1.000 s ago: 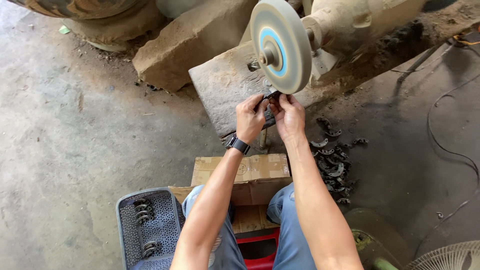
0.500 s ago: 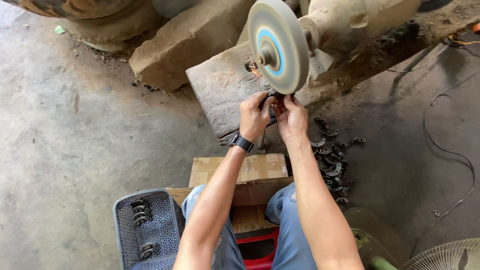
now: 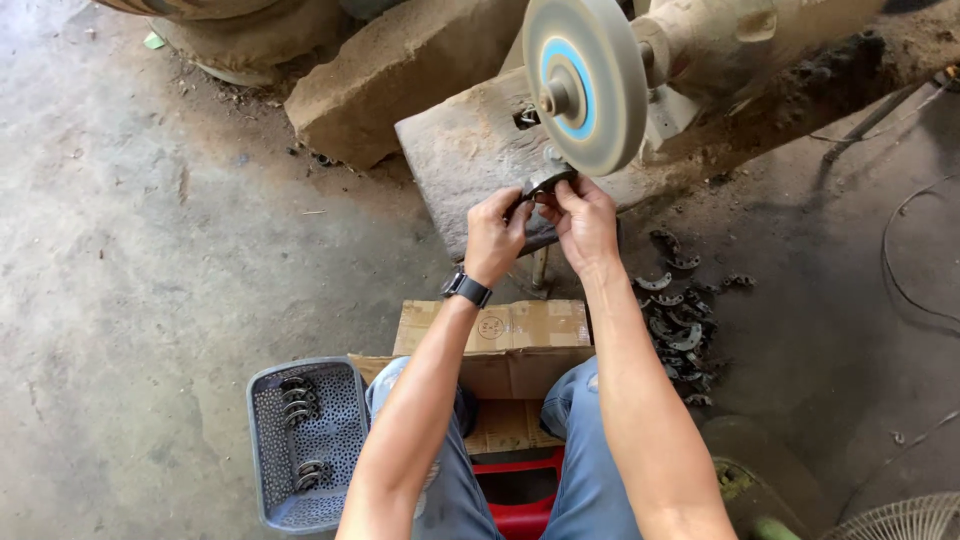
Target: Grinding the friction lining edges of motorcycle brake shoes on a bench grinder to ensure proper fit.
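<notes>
Both hands have raised the metal piece [image 3: 548,185] to the wheel [image 3: 585,85]; the basket [image 3: 262,440] holds rings [image 3: 296,398].

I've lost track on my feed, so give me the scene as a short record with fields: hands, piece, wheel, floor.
left hand: left hand grips the dark curved metal piece
right hand: right hand grips the same piece from the other side
piece: held at the lower edge of the buffing wheel
wheel: round, grey, blue centre, on a motor
floor right: pile of metal pieces
floor left: grey basket with a few pieces
front of knees: cardboard box
</notes>
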